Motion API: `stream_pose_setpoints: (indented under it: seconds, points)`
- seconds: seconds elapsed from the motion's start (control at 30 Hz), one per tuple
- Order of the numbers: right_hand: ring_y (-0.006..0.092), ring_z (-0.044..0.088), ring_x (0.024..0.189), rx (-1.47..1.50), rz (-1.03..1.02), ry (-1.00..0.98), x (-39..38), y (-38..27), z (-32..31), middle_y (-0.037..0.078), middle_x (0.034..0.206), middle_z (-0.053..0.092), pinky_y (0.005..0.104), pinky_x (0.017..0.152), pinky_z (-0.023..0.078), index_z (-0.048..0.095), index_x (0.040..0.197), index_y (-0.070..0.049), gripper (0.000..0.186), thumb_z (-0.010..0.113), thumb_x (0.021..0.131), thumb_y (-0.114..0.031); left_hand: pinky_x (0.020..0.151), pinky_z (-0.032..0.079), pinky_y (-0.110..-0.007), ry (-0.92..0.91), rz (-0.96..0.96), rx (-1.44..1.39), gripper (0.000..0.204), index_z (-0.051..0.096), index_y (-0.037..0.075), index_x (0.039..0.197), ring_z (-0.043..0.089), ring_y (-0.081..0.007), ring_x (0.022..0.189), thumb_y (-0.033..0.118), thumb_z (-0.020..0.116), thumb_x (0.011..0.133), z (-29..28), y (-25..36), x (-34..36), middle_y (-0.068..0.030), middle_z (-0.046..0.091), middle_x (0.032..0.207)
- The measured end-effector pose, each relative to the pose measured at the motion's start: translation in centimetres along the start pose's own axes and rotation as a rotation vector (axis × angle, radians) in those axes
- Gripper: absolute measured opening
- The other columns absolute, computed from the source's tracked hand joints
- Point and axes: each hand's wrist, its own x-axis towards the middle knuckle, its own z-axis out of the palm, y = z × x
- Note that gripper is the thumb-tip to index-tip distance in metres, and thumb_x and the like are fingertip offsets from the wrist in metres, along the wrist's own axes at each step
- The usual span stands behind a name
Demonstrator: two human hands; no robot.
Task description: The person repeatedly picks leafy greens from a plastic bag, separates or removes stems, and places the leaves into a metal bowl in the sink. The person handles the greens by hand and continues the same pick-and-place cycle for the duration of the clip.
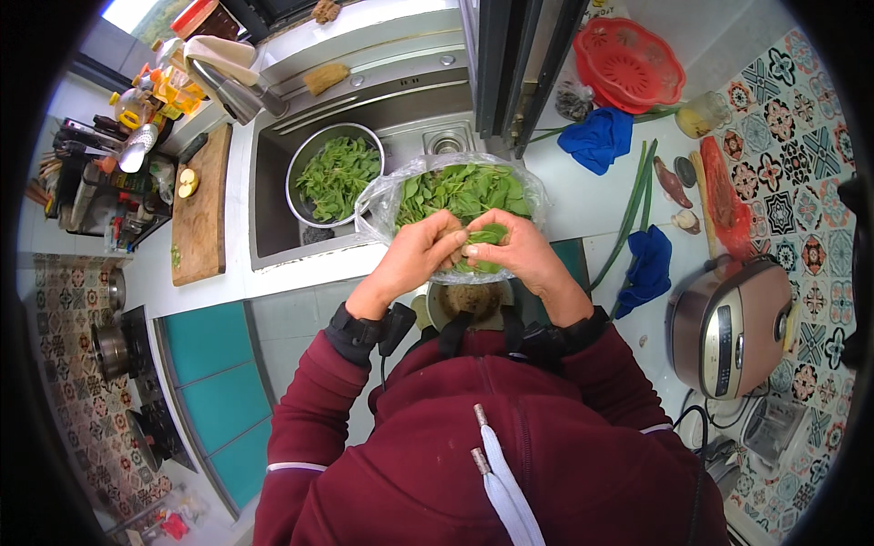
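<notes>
Both hands meet over a clear plastic bag of loose green leaves at the sink's front edge. Pinched in the fingers of my right hand is a small leafy sprig. My left hand has its thumb and fingertips pressed together at the same sprig, touching its left end. Inside the sink, left of the bag, a round metal bowl holds more picked leaves. Below the bag, a bowl with brownish contents is partly hidden by it.
A cutting board with a cut fruit half lies left of the sink. The faucet stands behind. On the right counter are a red basket, blue cloths, scallions and a rice cooker.
</notes>
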Motion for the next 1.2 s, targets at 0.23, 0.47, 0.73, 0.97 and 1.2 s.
stream_pose_setpoints:
  seconds: [0.23, 0.47, 0.73, 0.97, 1.2]
  points:
    - [0.0149, 0.065, 0.089, -0.256, -0.047, 0.196, -1.2, -0.5, -3.8, 0.009, 0.103, 0.067, 0.0264, 0.078, 0.051, 0.057, 0.119, 0.000, 0.028, 0.061, 0.092, -0.008, 0.054, 0.044, -0.021, 0.526, 0.191, -0.083, 0.017, 0.058, 0.006, 0.093, 0.053, -0.0071, 0.060, 0.020, 0.054, 0.100, -10.6, -2.1, -1.9, -0.0015, 0.061, 0.074]
    - [0.0233, 0.068, 0.080, -1.028, -0.354, 0.288, -0.2, 1.7, -3.4, 0.008, 0.090, 0.069, 0.0358, 0.067, 0.052, 0.067, 0.095, -0.010, 0.012, 0.068, 0.084, -0.016, 0.057, 0.047, -0.024, 0.859, -0.068, 0.399, 0.033, 0.055, 0.000, 0.115, 0.062, -0.0113, 0.066, 0.027, 0.060, 0.096, -18.5, -4.4, -0.7, -0.0073, 0.066, 0.086]
    - [0.0278, 0.065, 0.075, -1.402, -0.224, 0.316, 0.9, 3.1, -2.4, 0.005, 0.080, 0.066, 0.0407, 0.062, 0.049, 0.067, 0.083, -0.013, 0.018, 0.072, 0.078, -0.030, 0.063, 0.048, -0.022, 0.461, 0.003, 0.233, 0.014, 0.064, 0.001, 0.102, 0.058, -0.0058, 0.069, 0.012, 0.061, 0.094, -10.3, -4.5, -2.6, 0.0004, 0.064, 0.080]
    - [0.0286, 0.065, 0.077, -1.366, -0.144, 0.351, 1.3, 3.4, -2.8, 0.006, 0.081, 0.067, 0.0415, 0.063, 0.050, 0.067, 0.082, -0.012, 0.021, 0.075, 0.075, -0.030, 0.066, 0.047, -0.022, 0.350, 0.034, 0.235, 0.015, 0.064, 0.001, 0.104, 0.057, -0.0053, 0.073, 0.013, 0.060, 0.095, -6.4, -1.9, -2.8, 0.0015, 0.064, 0.083]
    - [0.0233, 0.066, 0.068, -1.077, -0.082, 0.309, 0.8, 2.0, -2.9, 0.006, 0.077, 0.069, 0.0370, 0.061, 0.050, 0.068, 0.083, -0.010, 0.021, 0.075, 0.076, -0.028, 0.071, 0.051, -0.023, 0.460, 0.169, 0.263, 0.017, 0.062, 0.000, 0.109, 0.062, -0.0077, 0.079, 0.009, 0.062, 0.094, -4.0, 1.2, -2.9, -0.0040, 0.069, 0.092]
